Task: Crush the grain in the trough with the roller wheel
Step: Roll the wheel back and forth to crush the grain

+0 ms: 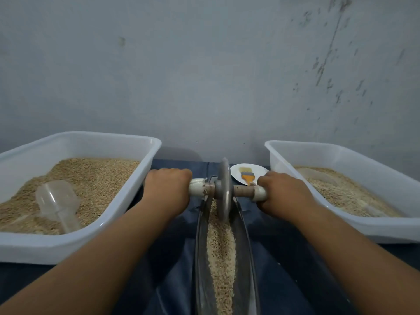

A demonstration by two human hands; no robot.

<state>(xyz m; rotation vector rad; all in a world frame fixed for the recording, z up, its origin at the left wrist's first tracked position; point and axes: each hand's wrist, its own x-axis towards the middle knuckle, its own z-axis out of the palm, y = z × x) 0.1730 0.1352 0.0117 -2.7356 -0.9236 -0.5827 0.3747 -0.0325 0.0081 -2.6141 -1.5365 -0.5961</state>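
A narrow dark metal trough [244, 258] runs from the near edge toward the wall, with a strip of pale grain [221, 251] along its bottom. A grey disc-shaped roller wheel [224, 189] stands upright in the trough's far end, resting on the grain. A wooden axle with white end grips passes through it. My left hand [168, 189] grips the left handle and my right hand [281, 194] grips the right handle, both arms stretched forward.
A white tub [127, 212] on the left holds brown grain and a clear plastic scoop [58, 202]. A second white tub [279, 169] on the right holds paler grain. Behind the wheel a small white dish [250, 172] carries an orange brush. A grey wall stands close behind.
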